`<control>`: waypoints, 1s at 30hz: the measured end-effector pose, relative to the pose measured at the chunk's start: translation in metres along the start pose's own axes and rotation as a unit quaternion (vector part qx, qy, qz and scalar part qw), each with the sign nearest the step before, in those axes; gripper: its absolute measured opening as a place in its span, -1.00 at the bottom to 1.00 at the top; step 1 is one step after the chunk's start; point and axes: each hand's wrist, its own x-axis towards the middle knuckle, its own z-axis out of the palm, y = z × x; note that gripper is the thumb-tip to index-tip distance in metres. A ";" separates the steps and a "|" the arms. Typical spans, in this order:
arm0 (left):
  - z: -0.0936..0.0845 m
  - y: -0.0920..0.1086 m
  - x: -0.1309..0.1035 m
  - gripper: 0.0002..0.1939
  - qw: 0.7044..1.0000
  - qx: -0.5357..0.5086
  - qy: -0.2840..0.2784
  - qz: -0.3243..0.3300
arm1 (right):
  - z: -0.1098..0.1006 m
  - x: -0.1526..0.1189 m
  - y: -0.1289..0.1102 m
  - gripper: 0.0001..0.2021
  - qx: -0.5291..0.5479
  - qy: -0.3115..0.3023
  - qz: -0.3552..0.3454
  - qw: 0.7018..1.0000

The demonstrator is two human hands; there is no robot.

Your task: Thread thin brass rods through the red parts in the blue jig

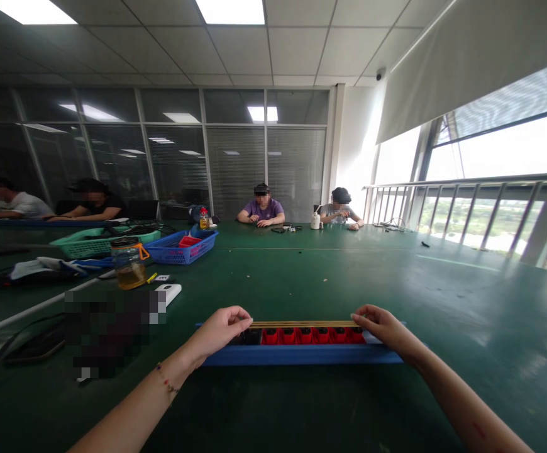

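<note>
Sticks [305, 324] above red cups [304, 336] in blue tray [304, 355] | left hand [229, 327]: fingers pinched on one end | right hand [377, 326]: fingers pinched at the other

Only one mark comes near to being readable: a single dark character on the small white card [162, 277], which lies on the green table [254, 283] toward ten o'clock, near the orange-handled jar [129, 267] on that jar's four o'clock side. It looks like a 3 turned on its side or a lowercase m; which of the two cannot be told. The white bottle [315, 221] toward one o'clock carries faint marks too small to read.
</note>
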 end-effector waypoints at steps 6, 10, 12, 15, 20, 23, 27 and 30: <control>0.000 0.002 0.000 -0.56 1.000 -0.008 -0.001 0.005 | 0.000 0.000 0.000 -0.64 -0.011 -0.011 -0.009 1.000; -0.005 0.005 -0.002 -0.55 1.000 0.006 -0.003 0.001 | 0.000 -0.001 -0.002 -0.64 -0.021 -0.010 -0.005 1.000; -0.010 0.005 -0.003 -0.53 1.000 0.030 0.006 -0.005 | -0.001 -0.002 -0.002 -0.63 -0.012 -0.009 -0.002 1.000; -0.019 0.002 -0.003 -0.51 0.998 0.069 0.002 -0.010 | -0.002 -0.004 -0.004 -0.64 -0.001 -0.010 -0.004 1.000; -0.026 -0.001 -0.002 -0.51 0.993 0.116 -0.026 0.005 | -0.003 -0.007 -0.007 -0.62 -0.012 -0.015 0.000 1.000; -0.027 0.005 -0.003 -0.57 0.989 0.134 -0.025 0.048 | -0.003 -0.006 -0.007 -0.61 -0.013 -0.022 0.000 1.000; -0.030 0.013 -0.006 -0.68 0.969 0.210 0.015 0.128 | -0.003 -0.003 -0.001 -0.59 -0.021 -0.018 -0.001 1.000; -0.030 0.015 -0.007 -0.74 0.941 0.286 0.049 0.174 | -0.003 -0.001 0.002 -0.58 -0.023 -0.010 -0.006 1.000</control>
